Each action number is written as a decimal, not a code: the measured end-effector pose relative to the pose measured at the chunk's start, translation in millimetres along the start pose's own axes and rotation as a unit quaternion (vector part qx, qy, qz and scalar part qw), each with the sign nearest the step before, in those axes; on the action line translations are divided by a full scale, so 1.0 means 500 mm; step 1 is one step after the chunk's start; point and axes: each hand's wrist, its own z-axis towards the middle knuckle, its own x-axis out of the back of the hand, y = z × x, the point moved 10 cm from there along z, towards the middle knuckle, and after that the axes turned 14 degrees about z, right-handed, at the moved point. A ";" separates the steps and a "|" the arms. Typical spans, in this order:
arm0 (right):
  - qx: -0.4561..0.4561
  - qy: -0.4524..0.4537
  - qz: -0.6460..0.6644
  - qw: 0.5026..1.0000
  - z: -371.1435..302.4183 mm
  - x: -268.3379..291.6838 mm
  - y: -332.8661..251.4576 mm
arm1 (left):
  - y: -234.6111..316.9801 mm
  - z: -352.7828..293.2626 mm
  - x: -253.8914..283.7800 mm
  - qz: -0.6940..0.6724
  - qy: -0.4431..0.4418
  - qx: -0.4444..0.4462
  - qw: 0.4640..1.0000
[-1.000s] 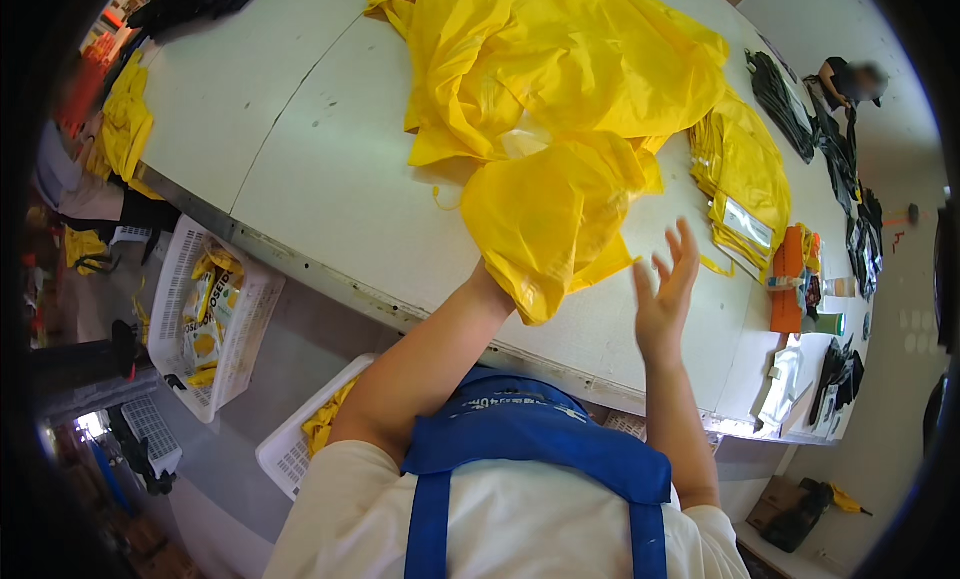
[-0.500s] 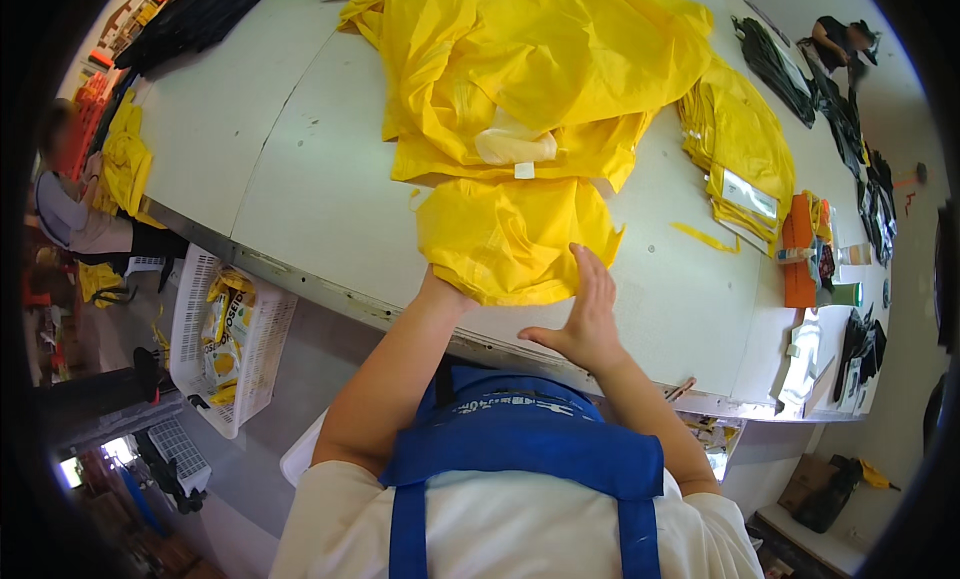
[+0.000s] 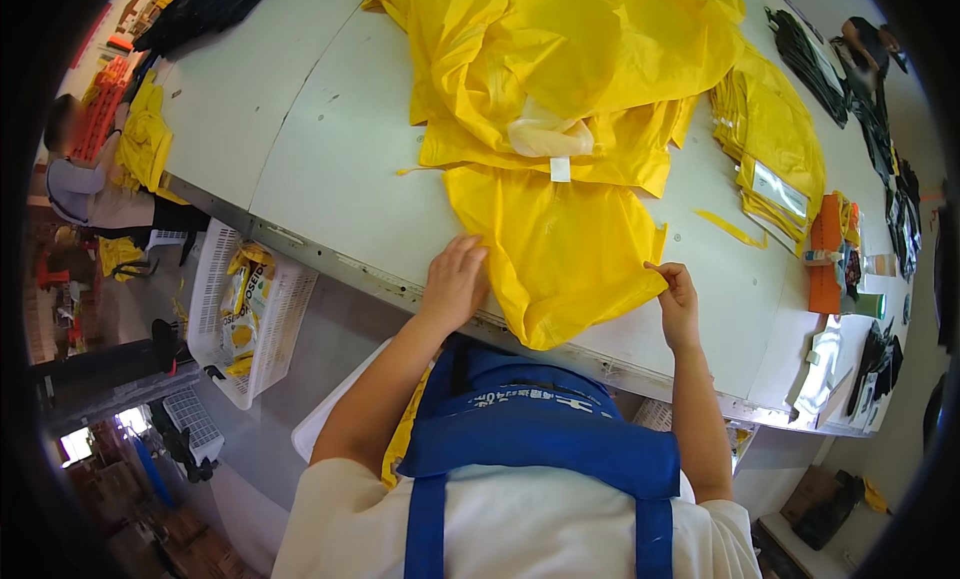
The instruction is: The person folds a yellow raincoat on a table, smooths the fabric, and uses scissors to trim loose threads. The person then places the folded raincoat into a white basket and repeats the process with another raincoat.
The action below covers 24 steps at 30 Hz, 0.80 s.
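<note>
One yellow piece: right fingers pinch its corner; left fingers alongside, hold unclear.

By the person's right grip, the right edge of a yellow cloth is pinched. The left grip is placed at its left edge; whether the cloth is held there cannot be told. On the white bench, yellow folded pieces are stacked at the right, near an orange box.
</note>
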 end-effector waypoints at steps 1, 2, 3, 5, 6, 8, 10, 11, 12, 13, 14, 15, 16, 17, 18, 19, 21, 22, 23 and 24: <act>0.011 -0.038 -0.058 0.998 0.006 -0.010 -0.007 | -0.003 0.014 -0.007 0.009 -0.001 -0.032 0.999; 0.021 -0.075 -0.115 0.990 0.014 -0.004 -0.017 | -0.006 0.025 -0.013 0.018 -0.002 -0.064 0.998; 0.032 -0.112 -0.172 0.978 0.024 0.001 -0.027 | -0.009 0.036 -0.016 0.027 -0.003 -0.096 0.995; 0.164 -0.172 -0.366 0.900 0.048 -0.010 -0.116 | -0.036 0.047 -0.031 0.008 -0.058 -0.122 0.991; 0.155 -0.111 -0.432 0.882 0.076 0.036 -0.132 | -0.042 0.050 -0.035 -0.006 -0.086 -0.140 0.986; 0.024 -0.052 -0.578 0.814 0.134 0.116 -0.117 | -0.058 0.075 -0.041 -0.050 -0.159 -0.090 0.982; 0.255 0.011 -0.642 0.723 0.106 0.056 -0.168 | -0.067 0.095 -0.034 -0.131 -0.217 -0.003 0.967; 0.266 0.009 -0.599 0.755 0.092 0.016 -0.162 | -0.058 0.092 -0.021 -0.124 -0.181 -0.015 0.975; 0.277 0.009 -0.553 0.786 0.071 -0.032 -0.152 | -0.045 0.090 -0.008 -0.114 -0.145 -0.029 0.982; 0.258 -0.075 -0.523 0.809 0.035 -0.111 -0.120 | -0.037 0.091 0.005 -0.107 -0.109 -0.043 0.987; 0.236 -0.157 -0.488 0.825 -0.009 -0.189 -0.089 | -0.038 0.092 0.005 -0.099 -0.081 -0.047 0.991; 0.227 -0.158 -0.479 0.833 -0.035 -0.244 -0.072 | -0.040 0.090 -0.001 -0.090 -0.054 -0.053 0.993; 0.220 -0.158 -0.469 0.840 -0.048 -0.271 -0.062 | -0.034 0.093 0.008 -0.080 -0.026 -0.059 0.995; 0.196 -0.165 -0.481 0.839 -0.045 -0.263 -0.042 | -0.043 0.094 0.023 -0.076 0.005 -0.043 0.996; 0.171 -0.173 -0.492 0.836 -0.040 -0.249 -0.016 | -0.055 0.094 0.044 -0.071 0.035 -0.028 0.996; 0.146 -0.182 -0.502 0.833 -0.035 -0.241 -0.003 | -0.066 0.094 0.066 -0.067 0.066 -0.009 0.996; 0.200 -0.282 -0.463 0.816 -0.092 -0.252 -0.037 | -0.140 0.080 0.039 -0.350 0.036 0.167 0.921; 0.226 -0.329 -0.443 0.803 -0.128 -0.263 -0.063 | -0.160 0.066 0.014 -0.478 0.018 0.249 0.842; 0.182 -0.366 -0.451 0.793 -0.154 -0.262 -0.057 | -0.141 0.074 0.047 -0.484 0.015 0.222 0.846; 0.126 -0.364 -0.483 0.786 -0.156 -0.232 -0.018 | -0.109 0.091 0.069 -0.398 -0.018 0.138 0.907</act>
